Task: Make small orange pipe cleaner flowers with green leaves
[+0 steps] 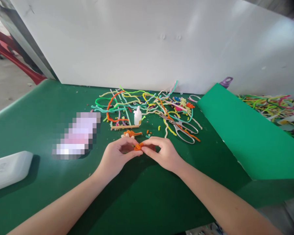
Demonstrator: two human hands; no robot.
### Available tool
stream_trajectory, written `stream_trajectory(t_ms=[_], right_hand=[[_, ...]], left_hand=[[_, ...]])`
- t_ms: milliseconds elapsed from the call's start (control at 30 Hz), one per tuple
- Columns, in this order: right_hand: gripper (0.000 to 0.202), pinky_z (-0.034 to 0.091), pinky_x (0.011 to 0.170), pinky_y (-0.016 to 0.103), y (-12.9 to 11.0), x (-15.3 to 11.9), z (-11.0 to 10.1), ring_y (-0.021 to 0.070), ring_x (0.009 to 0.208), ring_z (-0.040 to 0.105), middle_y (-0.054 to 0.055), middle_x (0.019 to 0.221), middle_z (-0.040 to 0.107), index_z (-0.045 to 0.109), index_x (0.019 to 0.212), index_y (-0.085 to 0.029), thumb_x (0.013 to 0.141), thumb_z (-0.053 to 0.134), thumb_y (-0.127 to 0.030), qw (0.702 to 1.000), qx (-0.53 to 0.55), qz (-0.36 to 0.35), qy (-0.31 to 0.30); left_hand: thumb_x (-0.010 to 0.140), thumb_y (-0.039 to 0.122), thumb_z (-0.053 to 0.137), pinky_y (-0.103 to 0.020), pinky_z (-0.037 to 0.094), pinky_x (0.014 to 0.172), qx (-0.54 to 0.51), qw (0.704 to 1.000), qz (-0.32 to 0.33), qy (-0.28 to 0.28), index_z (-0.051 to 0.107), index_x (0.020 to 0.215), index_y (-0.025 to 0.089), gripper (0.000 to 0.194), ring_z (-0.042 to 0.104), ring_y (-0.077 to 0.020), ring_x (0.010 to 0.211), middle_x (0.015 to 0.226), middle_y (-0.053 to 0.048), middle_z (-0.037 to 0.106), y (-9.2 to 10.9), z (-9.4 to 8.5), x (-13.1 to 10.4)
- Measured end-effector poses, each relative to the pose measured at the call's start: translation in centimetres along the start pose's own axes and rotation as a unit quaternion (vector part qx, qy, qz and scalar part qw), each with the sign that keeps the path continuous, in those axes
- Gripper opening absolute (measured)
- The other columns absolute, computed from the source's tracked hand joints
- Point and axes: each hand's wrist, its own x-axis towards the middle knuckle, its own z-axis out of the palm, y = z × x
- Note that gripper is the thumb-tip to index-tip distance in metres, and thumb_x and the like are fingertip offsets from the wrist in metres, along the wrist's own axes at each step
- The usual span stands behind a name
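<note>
Between both hands, above the green table, is a small orange fuzzy piece (138, 147). My left hand (117, 154) pinches it from the left, and my right hand (163, 152) pinches its right side with thumb and forefinger. Just beyond the fingers lie an orange and cream fuzzy piece (130, 133) and small cut bits. A white bottle (137, 117) stands upright behind them, near a light wooden stick (124, 127). Metal scissors (181, 129) rest to the right, their blades over some of the colored fuzzy stems (116, 104).
On the green table (51, 107), a blurred-out object (78, 135) and a white case (11, 168) lie at the left. A green board (254, 137) slants at the right, with more stems behind it. A white panel (127, 42) rises along the back.
</note>
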Motion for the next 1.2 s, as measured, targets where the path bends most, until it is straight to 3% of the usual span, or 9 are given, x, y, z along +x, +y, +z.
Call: stream_trajectory(t_ms=[267, 533, 867, 1200], right_hand=[[0.013, 0.05, 0.063, 0.024, 0.38, -0.23, 0.0, 0.0117, 0.066, 0.06, 0.001, 0.076, 0.065, 0.069, 0.087, -0.019, 0.082, 0.06, -0.025, 0.999, 0.036, -0.002, 0.011], [0.018, 0.051, 0.065, 0.024, 0.3, -0.22, 0.13, 0.0115, 0.065, 0.062, 0.001, 0.077, 0.067, 0.069, 0.096, -0.021, 0.085, 0.057, -0.03, 0.999, 0.008, -0.032, 0.018], [0.03, 0.043, 0.057, 0.024, 0.06, -0.27, 0.37, 0.0113, 0.059, 0.055, 0.002, 0.063, 0.059, 0.067, 0.074, -0.017, 0.092, 0.045, -0.025, 0.987, -0.101, -0.12, 0.032], [0.018, 0.048, 0.063, 0.022, 0.01, -0.38, 0.66, 0.0096, 0.06, 0.059, 0.001, 0.069, 0.062, 0.069, 0.086, -0.016, 0.088, 0.052, -0.021, 0.999, 0.0, -0.047, 0.026]], left_hand=[[0.074, 0.026, 0.067, -0.027, 0.054, 0.074, -0.007, 0.999, 0.02, -0.032, 0.059, 0.083, 0.019, 0.014, 0.065, -0.015, 0.077, 0.083, 0.0, 0.065, 0.23, 0.17, -0.15], [0.071, 0.03, 0.071, -0.029, 0.055, 0.072, -0.039, 0.998, -0.019, -0.042, 0.061, 0.083, 0.019, 0.019, 0.068, -0.0172, 0.074, 0.076, 0.0, 0.07, -0.07, 0.02, 0.08], [0.074, 0.027, 0.068, -0.028, 0.056, 0.073, -0.069, 0.996, -0.045, -0.035, 0.061, 0.084, 0.018, 0.015, 0.069, -0.0155, 0.07, 0.07, 0.002, 0.069, -0.17, 0.22, 0.19], [0.072, 0.025, 0.069, -0.025, 0.055, 0.072, -0.093, 0.994, -0.048, -0.041, 0.06, 0.083, 0.017, 0.016, 0.068, -0.0137, 0.071, 0.072, 0.003, 0.068, 0.11, 0.22, 0.25]])
